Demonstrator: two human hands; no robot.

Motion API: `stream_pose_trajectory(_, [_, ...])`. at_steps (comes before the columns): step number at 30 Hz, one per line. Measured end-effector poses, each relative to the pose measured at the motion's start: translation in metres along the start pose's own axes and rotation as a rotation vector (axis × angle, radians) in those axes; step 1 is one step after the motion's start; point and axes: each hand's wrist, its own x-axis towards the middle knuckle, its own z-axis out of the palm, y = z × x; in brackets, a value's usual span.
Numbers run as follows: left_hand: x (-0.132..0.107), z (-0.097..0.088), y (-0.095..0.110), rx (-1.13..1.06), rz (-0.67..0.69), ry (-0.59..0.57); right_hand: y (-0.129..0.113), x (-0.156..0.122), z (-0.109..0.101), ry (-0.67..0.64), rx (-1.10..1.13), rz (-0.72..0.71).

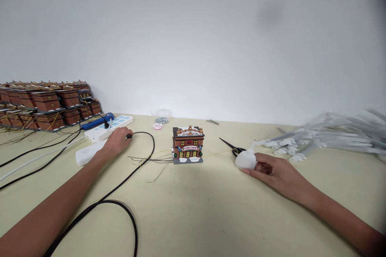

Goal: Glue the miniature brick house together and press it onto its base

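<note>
My left hand is closed around the black end piece of a cable, beside a white power strip; its exact kind is hidden by my fingers. The black cable loops out from there and runs down to the front. On the right, my right hand grips a small white squeeze bottle with a thin nozzle, close to black scissors. Between my hands stands a model theatre building, upright, with thin wires trailing from its left side.
Stacked model buildings fill the back left, with a blue-handled tool near them. A white adapter lies by my left forearm. A bag of small metal parts and thin metal pieces lie behind; translucent tubes pile at right.
</note>
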Motion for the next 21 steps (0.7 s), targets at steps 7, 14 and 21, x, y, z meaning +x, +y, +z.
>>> stream_pose_trajectory(7, [0.002,-0.005,-0.005,-0.185,-0.177,0.16,-0.001,-0.002,0.0,-0.012,0.011,0.026])
stream_pose_trajectory(14, [0.001,-0.011,-0.008,-0.326,-0.35,0.184,0.0,-0.002,0.0,-0.001,-0.001,0.018])
stream_pose_trajectory(21, [0.005,-0.01,-0.012,-0.406,-0.404,0.135,0.003,0.0,0.0,0.011,-0.035,-0.013])
